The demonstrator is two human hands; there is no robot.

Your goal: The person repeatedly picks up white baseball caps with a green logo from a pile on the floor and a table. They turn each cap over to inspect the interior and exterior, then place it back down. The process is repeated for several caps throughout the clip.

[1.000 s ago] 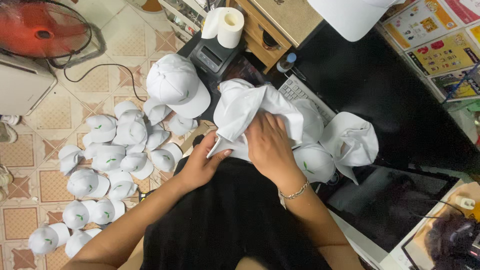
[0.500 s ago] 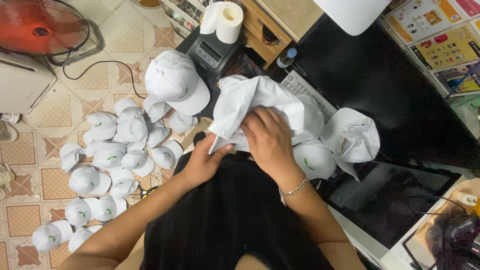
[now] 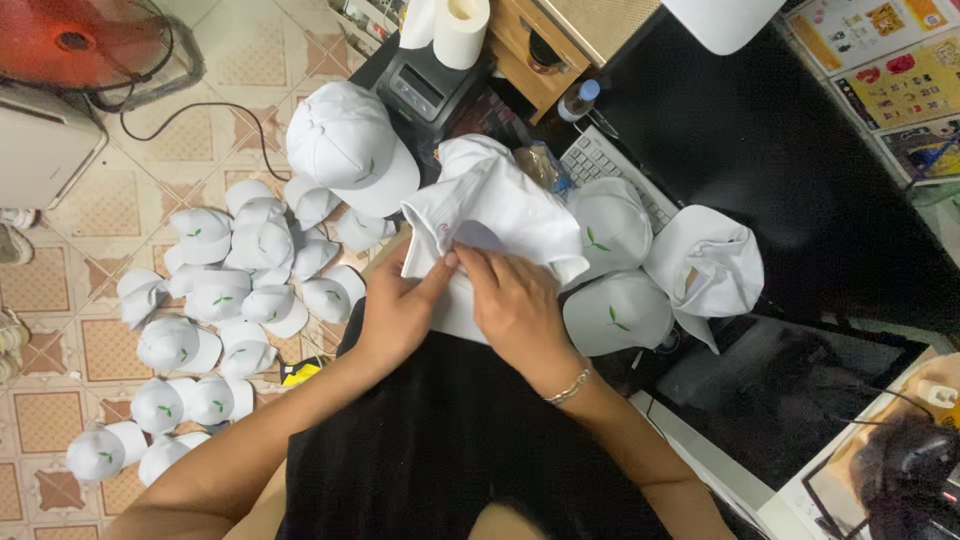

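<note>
On the tiled floor (image 3: 60, 290) at the left lies a big heap of white caps (image 3: 215, 320), each with a small green mark on the front. Next comes the left hand (image 3: 400, 310). It is closed on the lower edge of a white cap (image 3: 500, 215), with the thumb pressed up against the cloth. The cap is turned so its inside shows, and it sits in front of the person, above the lap, at the near edge of the black desk (image 3: 800, 180). The right hand (image 3: 515, 305) lies on top of it, fingers pinching a fold near the band.

I think the good way here is to hold the band tight and flat with the left hand while the right one works slowly, so the cloth does not bunch up.

To the right, three more white caps (image 3: 650, 270) rest on the desk beside a keyboard (image 3: 600, 160).
</note>
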